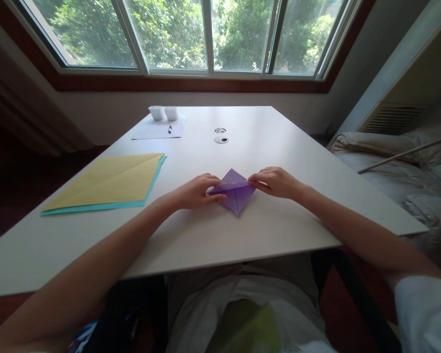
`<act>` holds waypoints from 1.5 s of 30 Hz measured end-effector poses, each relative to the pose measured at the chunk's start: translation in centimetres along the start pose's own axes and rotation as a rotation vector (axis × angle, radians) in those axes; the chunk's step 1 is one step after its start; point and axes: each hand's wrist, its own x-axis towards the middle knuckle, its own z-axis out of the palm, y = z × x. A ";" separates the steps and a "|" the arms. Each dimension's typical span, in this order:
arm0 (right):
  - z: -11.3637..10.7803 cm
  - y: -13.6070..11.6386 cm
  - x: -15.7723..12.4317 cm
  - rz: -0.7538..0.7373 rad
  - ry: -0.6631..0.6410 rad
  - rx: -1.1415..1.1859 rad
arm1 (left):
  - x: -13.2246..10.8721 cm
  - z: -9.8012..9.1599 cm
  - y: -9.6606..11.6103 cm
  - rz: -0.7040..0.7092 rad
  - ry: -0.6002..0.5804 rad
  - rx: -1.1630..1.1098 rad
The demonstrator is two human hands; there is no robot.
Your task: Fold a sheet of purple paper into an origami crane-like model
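Note:
A folded piece of purple paper lies on the white table in front of me, shaped like a diamond with one point toward me. A flap runs across its middle, and a crease goes down the near half. At its left corner, my left hand grips the paper between thumb and fingers. My right hand pinches the right corner of the flap. The fingertips of both hands cover the side corners.
Yellow paper lies over teal paper on the left. Farther back, two white containers and a pen rest on white sheets. Two round pieces sit mid-table. The table's near edge is close to my body.

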 end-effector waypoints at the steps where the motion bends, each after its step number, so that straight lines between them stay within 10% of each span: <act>1: 0.0 -0.2 0.1 0.039 0.035 0.012 | 0.1 0.2 -0.1 -0.031 0.027 0.016; 8: 0.1 -1.1 0.5 0.150 0.090 0.138 | 0.9 1.5 -0.8 -0.311 0.181 -0.034; 18: 0.7 -1.0 1.8 0.257 -0.077 0.119 | 1.8 2.0 0.8 -0.319 0.241 0.051; 45: 0.9 -0.9 1.7 0.628 0.135 0.515 | 1.9 2.0 1.0 -0.534 0.339 0.269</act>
